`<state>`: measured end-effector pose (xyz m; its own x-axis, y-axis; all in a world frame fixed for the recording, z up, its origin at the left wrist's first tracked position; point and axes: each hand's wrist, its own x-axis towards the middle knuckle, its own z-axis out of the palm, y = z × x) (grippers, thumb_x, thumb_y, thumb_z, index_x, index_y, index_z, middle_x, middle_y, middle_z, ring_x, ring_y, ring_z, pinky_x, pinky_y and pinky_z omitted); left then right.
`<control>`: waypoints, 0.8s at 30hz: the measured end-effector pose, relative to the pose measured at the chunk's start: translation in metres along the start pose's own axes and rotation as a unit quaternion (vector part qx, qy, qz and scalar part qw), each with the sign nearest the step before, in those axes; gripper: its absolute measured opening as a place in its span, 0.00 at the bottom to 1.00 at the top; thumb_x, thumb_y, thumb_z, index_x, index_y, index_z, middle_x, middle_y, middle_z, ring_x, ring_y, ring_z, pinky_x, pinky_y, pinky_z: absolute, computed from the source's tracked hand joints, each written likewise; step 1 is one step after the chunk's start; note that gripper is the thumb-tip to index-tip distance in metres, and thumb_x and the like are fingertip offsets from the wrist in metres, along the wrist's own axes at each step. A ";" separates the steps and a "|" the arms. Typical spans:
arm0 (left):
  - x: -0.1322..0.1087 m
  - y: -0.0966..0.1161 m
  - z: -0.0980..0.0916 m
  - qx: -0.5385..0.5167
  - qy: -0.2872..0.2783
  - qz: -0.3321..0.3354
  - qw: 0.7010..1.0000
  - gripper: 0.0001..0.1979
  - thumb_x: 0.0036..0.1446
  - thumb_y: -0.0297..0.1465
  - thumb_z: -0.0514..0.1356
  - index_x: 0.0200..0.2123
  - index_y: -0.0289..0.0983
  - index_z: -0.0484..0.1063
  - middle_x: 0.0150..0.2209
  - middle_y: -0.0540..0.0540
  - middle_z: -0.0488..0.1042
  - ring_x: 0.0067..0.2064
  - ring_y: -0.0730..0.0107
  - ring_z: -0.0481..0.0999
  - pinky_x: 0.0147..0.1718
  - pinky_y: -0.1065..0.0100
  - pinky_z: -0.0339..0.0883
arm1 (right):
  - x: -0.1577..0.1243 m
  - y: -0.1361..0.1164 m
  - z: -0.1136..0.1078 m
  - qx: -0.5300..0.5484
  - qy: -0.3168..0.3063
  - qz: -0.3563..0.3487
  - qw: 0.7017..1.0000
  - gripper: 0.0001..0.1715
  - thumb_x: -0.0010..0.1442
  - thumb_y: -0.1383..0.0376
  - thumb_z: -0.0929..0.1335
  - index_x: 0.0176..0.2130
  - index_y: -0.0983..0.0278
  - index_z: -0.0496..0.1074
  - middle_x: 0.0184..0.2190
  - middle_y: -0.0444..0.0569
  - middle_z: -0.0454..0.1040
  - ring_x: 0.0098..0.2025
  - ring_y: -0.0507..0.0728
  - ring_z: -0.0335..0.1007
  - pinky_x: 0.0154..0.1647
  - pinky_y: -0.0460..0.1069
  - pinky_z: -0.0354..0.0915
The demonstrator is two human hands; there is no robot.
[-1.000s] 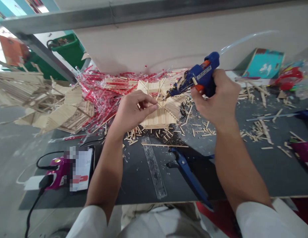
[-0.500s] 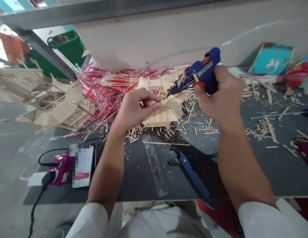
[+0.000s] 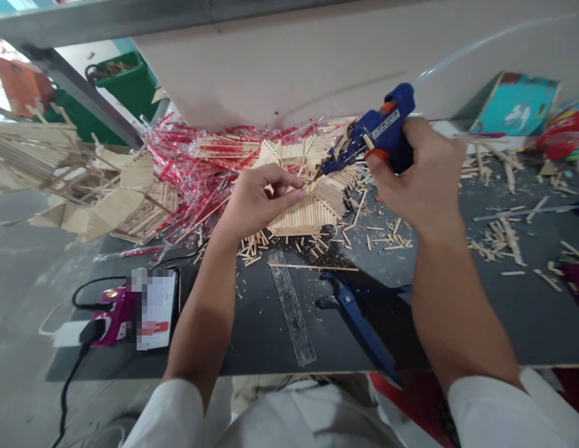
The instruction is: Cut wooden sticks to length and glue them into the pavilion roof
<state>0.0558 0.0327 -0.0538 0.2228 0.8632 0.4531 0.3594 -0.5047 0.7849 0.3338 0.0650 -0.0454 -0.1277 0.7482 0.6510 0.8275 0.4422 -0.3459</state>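
My right hand (image 3: 422,171) is wrapped round a blue glue gun (image 3: 387,134) with an orange trigger. The gun tilts down to the left, and its nozzle comes close to my left fingertips. Thumb and forefinger of my left hand (image 3: 265,199) are pinched together at the nozzle; whatever is between them is too small to make out. Beneath both lies a model built of thin wooden sticks (image 3: 301,218), partly covered by my left hand. Short cut stick pieces (image 3: 254,246) are scattered at its front.
A clear ruler (image 3: 293,311), a single stick (image 3: 312,267) and a blue-handled cutter (image 3: 359,323) lie on the dark table. To the left are a phone (image 3: 158,311), a purple power strip (image 3: 114,317) and another stick model (image 3: 97,205). Red-and-clear wrappers (image 3: 191,168) lie behind.
Both hands stay nearly in place, with the glue gun's nozzle still by my left fingertips. The whole view has shifted slightly.
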 end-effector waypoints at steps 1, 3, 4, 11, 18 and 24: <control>0.000 0.000 0.000 -0.007 0.000 -0.008 1.000 0.04 0.57 0.31 0.73 0.36 0.38 0.85 0.31 0.46 0.79 0.31 0.73 0.70 0.30 0.68 0.66 | 0.000 0.001 0.000 0.002 0.004 0.001 1.000 0.15 0.63 0.50 0.70 0.38 0.55 0.64 0.31 0.51 0.73 0.35 0.65 0.71 0.38 0.60 0.64; 0.000 0.001 0.001 -0.019 0.000 -0.027 0.999 0.05 0.56 0.32 0.74 0.35 0.38 0.85 0.31 0.46 0.79 0.31 0.73 0.70 0.29 0.68 0.66 | 0.000 0.002 0.001 0.006 0.007 0.001 1.000 0.17 0.63 0.47 0.71 0.38 0.53 0.66 0.30 0.51 0.73 0.34 0.66 0.70 0.37 0.61 0.65; 0.000 0.001 0.001 -0.021 0.001 -0.036 0.999 0.06 0.55 0.33 0.74 0.35 0.38 0.85 0.32 0.45 0.79 0.31 0.72 0.70 0.29 0.68 0.66 | 0.000 0.002 0.002 0.006 0.007 0.002 1.000 0.17 0.63 0.46 0.71 0.38 0.53 0.66 0.29 0.51 0.73 0.34 0.66 0.70 0.37 0.61 0.65; -0.001 0.000 0.000 -0.010 0.002 -0.047 0.999 0.07 0.55 0.35 0.74 0.35 0.39 0.85 0.34 0.44 0.81 0.32 0.70 0.72 0.29 0.67 0.67 | 0.002 0.002 0.003 -0.004 0.024 -0.002 1.000 0.18 0.59 0.47 0.72 0.37 0.54 0.65 0.29 0.50 0.72 0.32 0.66 0.70 0.34 0.60 0.65; -0.001 0.001 -0.001 -0.024 -0.005 -0.052 0.998 0.08 0.55 0.35 0.75 0.35 0.38 0.86 0.33 0.44 0.81 0.32 0.71 0.72 0.28 0.68 0.66 | 0.002 0.001 0.001 0.002 0.021 -0.001 1.000 0.18 0.57 0.49 0.73 0.36 0.54 0.63 0.28 0.49 0.70 0.32 0.66 0.69 0.35 0.60 0.64; -0.001 -0.002 -0.001 -0.035 -0.004 -0.049 0.998 0.05 0.55 0.33 0.74 0.34 0.39 0.86 0.34 0.45 0.82 0.32 0.72 0.72 0.29 0.67 0.68 | 0.000 -0.004 -0.004 -0.001 0.008 0.006 1.000 0.16 0.62 0.48 0.72 0.38 0.52 0.66 0.31 0.52 0.74 0.35 0.68 0.70 0.38 0.61 0.64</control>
<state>0.0541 0.0330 -0.0550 0.1963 0.9083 0.3695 0.3153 -0.4153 0.8533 0.3326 0.0616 -0.0413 -0.1087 0.7462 0.6568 0.8305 0.4313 -0.3526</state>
